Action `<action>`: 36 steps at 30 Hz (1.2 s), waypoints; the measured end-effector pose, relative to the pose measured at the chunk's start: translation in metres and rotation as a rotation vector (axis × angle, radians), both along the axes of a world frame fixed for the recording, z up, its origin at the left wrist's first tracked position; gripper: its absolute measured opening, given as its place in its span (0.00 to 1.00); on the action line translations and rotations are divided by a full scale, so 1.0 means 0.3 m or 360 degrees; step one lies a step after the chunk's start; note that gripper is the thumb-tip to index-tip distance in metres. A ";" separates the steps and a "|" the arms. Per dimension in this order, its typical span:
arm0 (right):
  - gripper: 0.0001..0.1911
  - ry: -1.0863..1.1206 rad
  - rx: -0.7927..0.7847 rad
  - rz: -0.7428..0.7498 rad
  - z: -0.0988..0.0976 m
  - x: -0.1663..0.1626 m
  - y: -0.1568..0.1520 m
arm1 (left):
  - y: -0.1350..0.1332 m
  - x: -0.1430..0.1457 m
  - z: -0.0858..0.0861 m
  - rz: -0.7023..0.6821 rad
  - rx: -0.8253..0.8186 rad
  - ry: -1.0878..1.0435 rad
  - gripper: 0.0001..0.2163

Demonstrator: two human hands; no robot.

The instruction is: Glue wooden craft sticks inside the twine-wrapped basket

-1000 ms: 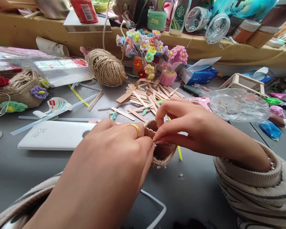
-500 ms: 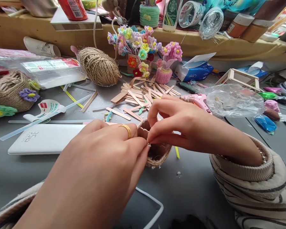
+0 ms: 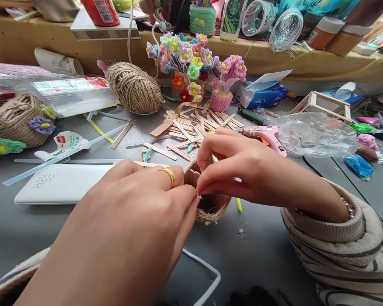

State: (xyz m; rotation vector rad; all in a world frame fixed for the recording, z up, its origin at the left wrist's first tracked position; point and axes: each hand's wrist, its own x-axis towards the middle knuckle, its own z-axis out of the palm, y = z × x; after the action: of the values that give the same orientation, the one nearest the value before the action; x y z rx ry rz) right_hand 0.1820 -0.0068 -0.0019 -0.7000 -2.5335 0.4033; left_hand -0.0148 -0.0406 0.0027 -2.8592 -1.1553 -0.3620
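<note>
A small basket (image 3: 217, 212) wrapped in brown twine, with craft-stick walls inside, tilts its opening towards me. My left hand (image 3: 147, 204), wearing a gold ring, is closed at the basket's left side and covers that part; its hidden fingers appear to grip it. From the right, my right hand (image 3: 232, 165) reaches over the opening, thumb and fingertip pinched together against my left thumb and index finger. A tiny whitish shred (image 3: 199, 196) shows where the fingertips meet. Whether my right fingers hold it or something else, I cannot make out.
Behind the basket lie loose craft sticks (image 3: 187, 125), a ball of twine (image 3: 134, 88) and pipe-cleaner flowers (image 3: 185, 57). A pink glue gun (image 3: 271, 138) rests at right beside crumpled clear plastic (image 3: 319, 134). A white power bank (image 3: 64, 182) lies at left; a white cable (image 3: 210, 272) runs in front.
The whole scene has shifted slightly to the right with the camera. Both hands stay pinched together at the basket, with barely any finger movement.
</note>
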 end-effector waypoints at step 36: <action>0.09 -0.0017 0.0007 0.0028 0.000 0.005 0.005 | 0.010 0.011 -0.030 -0.0012 0.0193 -0.0202 0.21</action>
State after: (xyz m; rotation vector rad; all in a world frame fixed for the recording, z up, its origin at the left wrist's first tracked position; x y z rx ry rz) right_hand 0.1836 -0.0053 -0.0020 -0.6806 -2.5514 0.4005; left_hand -0.0115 -0.0375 -0.0063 -2.7712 -1.0998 -0.6005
